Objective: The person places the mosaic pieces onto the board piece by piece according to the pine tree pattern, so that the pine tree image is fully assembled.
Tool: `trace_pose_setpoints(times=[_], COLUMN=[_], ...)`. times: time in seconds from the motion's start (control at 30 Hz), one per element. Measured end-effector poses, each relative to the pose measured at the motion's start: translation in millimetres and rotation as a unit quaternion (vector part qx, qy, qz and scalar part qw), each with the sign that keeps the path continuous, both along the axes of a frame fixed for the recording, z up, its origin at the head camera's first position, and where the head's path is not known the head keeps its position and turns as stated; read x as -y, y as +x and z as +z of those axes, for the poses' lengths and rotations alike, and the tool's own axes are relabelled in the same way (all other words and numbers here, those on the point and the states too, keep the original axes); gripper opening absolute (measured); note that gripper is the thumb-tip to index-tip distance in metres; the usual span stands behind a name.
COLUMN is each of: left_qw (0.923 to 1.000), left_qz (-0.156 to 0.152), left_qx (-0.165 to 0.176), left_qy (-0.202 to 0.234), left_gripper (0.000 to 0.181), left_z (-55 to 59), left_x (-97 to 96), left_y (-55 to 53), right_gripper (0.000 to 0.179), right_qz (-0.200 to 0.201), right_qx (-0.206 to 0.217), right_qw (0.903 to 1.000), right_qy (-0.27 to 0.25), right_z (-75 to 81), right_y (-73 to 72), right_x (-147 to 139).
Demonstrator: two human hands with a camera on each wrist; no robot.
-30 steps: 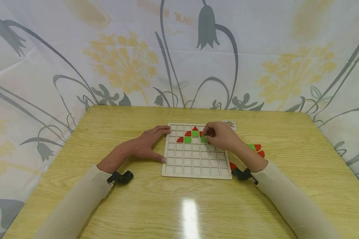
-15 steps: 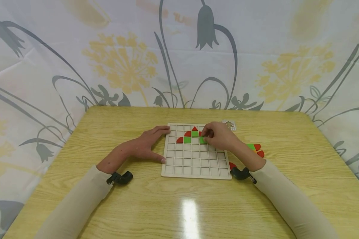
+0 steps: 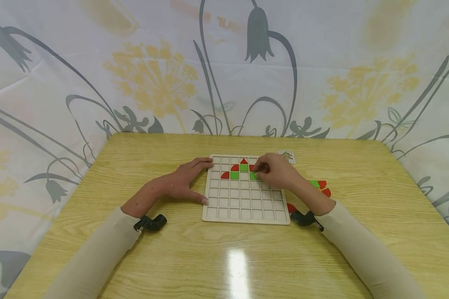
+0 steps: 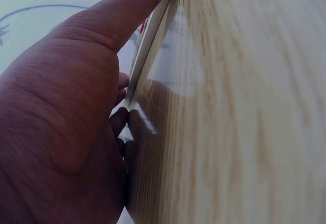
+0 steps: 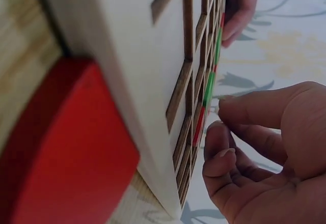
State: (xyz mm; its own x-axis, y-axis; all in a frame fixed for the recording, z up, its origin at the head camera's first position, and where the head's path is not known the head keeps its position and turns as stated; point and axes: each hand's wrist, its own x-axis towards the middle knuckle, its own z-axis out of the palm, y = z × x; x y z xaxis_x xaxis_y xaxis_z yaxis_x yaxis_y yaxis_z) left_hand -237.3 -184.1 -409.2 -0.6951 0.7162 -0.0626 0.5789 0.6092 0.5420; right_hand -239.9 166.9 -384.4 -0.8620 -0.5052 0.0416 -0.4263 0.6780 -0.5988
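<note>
A white square-grid board (image 3: 234, 203) lies on the table. Red and green flat tiles form a stepped peak in its upper rows, topped by a red triangle (image 3: 244, 161). My left hand (image 3: 179, 180) spans the board's left side, fingertips at the upper edge and thumb near the lower one. My right hand (image 3: 278, 170) is over the upper right cells, fingers curled, their tips right at a green square tile (image 3: 253, 175). In the right wrist view that green tile (image 5: 209, 89) sits in the grid beside a red tile (image 5: 198, 127), and nothing shows between thumb and index finger.
Loose red and green tiles (image 3: 321, 184) lie right of the board, partly behind the right forearm. Another red tile (image 5: 76, 147) rests against the board's edge, close to the right wrist camera. A small printed pattern card (image 3: 289, 156) is behind the right hand.
The green tile at my right fingertips has shifted slightly left and down and now lies square in its cell. My left hand and the board have stayed put.
</note>
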Motion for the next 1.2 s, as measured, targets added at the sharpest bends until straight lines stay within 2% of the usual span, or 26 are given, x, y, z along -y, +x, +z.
trace_pose_setpoints(times=[0.23,0.8,1.2], left_qw=[1.0000,1.0000,1.0000], left_qz=[-0.002,0.000,0.001], left_qx=[0.000,0.003,-0.002], left_qy=[0.001,0.002,-0.001], left_gripper=[0.113,0.112,0.113], left_z=[2.0,1.2,2.2], left_x=[-0.7,-0.6,-0.6], left_y=[1.1,0.6,2.3], right_gripper=[0.009,0.009,0.009], right_qz=[0.004,-0.011,-0.010], right_qx=[-0.020,-0.033,-0.056], right_qw=[0.9995,0.9993,0.9984], right_qy=[-0.025,-0.016,0.007], right_z=[2.9,14.5,8.8], right_y=[7.4,39.9,60.9], right_x=[-10,-51,-81])
